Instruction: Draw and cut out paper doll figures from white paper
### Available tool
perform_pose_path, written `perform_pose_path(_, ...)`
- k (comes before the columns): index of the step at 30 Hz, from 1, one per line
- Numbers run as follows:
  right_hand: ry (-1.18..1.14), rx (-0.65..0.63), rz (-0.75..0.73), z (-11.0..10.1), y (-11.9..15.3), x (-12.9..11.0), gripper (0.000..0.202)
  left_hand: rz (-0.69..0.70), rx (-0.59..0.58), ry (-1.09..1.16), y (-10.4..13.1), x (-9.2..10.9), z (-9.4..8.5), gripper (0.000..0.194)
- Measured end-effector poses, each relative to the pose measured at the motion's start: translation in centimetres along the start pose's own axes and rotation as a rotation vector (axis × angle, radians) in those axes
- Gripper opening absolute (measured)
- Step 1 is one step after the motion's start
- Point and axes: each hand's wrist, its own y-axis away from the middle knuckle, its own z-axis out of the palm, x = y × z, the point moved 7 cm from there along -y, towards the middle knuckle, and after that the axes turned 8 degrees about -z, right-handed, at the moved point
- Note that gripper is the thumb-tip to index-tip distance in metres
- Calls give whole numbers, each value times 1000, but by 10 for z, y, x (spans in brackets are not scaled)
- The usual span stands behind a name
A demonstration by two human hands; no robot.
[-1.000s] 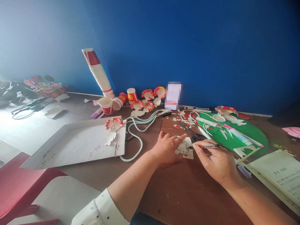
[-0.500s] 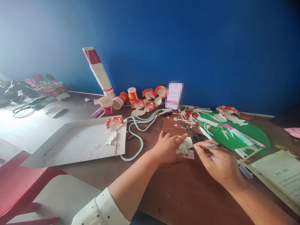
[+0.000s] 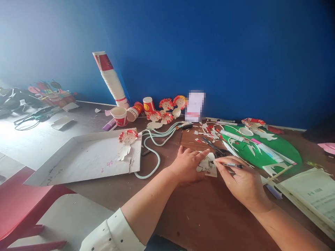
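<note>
A small piece of white paper (image 3: 212, 170) with dark drawn lines lies on the brown table. My left hand (image 3: 187, 165) rests flat on its left side, fingers spread and pressing it down. In my right hand (image 3: 242, 183) is a black marker pen (image 3: 232, 165), pinched between thumb and fingers, its tip at the paper's right part. Just behind the paper lie black-handled scissors (image 3: 216, 148), blades pointing to the back left. My left palm and fingers hide part of the paper.
Red-and-white paper scraps (image 3: 210, 132) litter the table behind. On the right are a green mat (image 3: 285, 148) with markers and a book (image 3: 314, 195). To the left, a white box lid (image 3: 89, 160) carries a paper-cup figure (image 3: 128, 137). Paper cups (image 3: 119, 116) and a pale cable (image 3: 158, 158) stand or lie beyond.
My right hand and the pen have shifted slightly left and tilted, with the tip moving up a little on the paper. My left hand stays in place.
</note>
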Motion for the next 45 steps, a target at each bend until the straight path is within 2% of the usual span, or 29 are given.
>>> perform_pose_path(18, 63, 10, 14, -3, -3, -2, 7, 4, 27, 14, 0, 0, 0, 82)
perform_pose_path(26, 0, 89, -21, -14, -3, -5, 8, 7, 11, 15, 0, 0, 0, 85)
perform_pose_path(33, -168, 16, 17, 2, 3, -7, 15, 3, 3, 6, 1, 0, -1, 82)
perform_pose_path(45, -153, -28, 37, 10, 1, -6, 13, 0, 5, 1, 1, 0, 0, 81)
